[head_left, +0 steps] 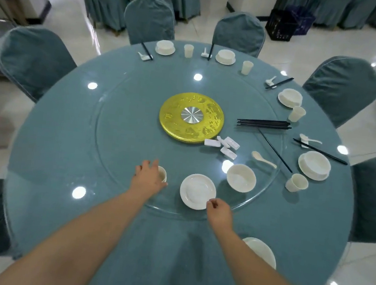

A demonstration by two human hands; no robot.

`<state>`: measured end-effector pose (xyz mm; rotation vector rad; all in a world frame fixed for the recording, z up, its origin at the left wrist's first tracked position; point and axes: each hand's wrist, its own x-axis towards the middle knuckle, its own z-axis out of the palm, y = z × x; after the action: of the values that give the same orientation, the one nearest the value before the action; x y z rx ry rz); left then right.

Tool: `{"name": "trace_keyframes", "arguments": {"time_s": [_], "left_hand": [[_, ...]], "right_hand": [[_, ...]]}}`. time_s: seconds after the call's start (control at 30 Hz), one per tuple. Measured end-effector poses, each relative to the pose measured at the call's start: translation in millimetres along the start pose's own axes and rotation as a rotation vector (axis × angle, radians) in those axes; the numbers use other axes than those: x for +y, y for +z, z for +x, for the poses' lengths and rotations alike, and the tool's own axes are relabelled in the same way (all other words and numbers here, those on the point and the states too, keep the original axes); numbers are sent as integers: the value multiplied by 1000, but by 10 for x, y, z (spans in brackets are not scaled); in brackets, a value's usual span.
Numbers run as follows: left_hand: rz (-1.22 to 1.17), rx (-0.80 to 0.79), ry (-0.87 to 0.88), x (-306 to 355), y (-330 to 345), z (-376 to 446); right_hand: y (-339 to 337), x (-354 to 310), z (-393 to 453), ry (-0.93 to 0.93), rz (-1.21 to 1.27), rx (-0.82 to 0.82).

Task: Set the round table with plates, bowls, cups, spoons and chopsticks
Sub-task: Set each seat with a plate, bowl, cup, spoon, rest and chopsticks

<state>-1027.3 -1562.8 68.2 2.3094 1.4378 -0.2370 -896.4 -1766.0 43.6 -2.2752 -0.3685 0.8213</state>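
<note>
Head camera – looks forward, steeply down, across the table [65, 142].

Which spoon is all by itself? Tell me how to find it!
Start at the gold disc in the middle of the round table. Look toward its lower right, past the little white rests. The lone spoon lies flat on the glass; other spoons sit by chopsticks.

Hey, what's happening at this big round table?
A person is setting it for a meal. The left hand grips a small cup on the glass turntable, while the right hand pinches the rim of a white plate beside it. Four places along the far and right edge look set; loose chopsticks, a spoon and a bowl wait on the turntable.
</note>
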Motion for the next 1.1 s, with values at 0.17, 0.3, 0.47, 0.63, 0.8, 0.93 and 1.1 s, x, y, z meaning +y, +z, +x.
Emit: {"name": "trace_keyframes", "arguments": {"time_s": [0.17,0.3,0.47,0.63,0.8,0.93,1.1], "left_hand": [[83,-68,56,-39,77,141],[112,-100,53,-10,59,183],[120,-133,45,8,30,213],[122,-126,39,5,12,171],[135,-117,10,36,-50,93],[120,-104,3,97,-151,44],[56,-76,11,231,-369,-70]], "right_hand": [[-46,48,35,20,-3,30],[-101,73,59,49,0,45],[-130,64,48,56,-8,57],[-166,74,7,61,8,65],[-253,75,-37,46,8,66],[-302,89,-66,63,14,66],[-366,11,-122,29,20,59]]}}
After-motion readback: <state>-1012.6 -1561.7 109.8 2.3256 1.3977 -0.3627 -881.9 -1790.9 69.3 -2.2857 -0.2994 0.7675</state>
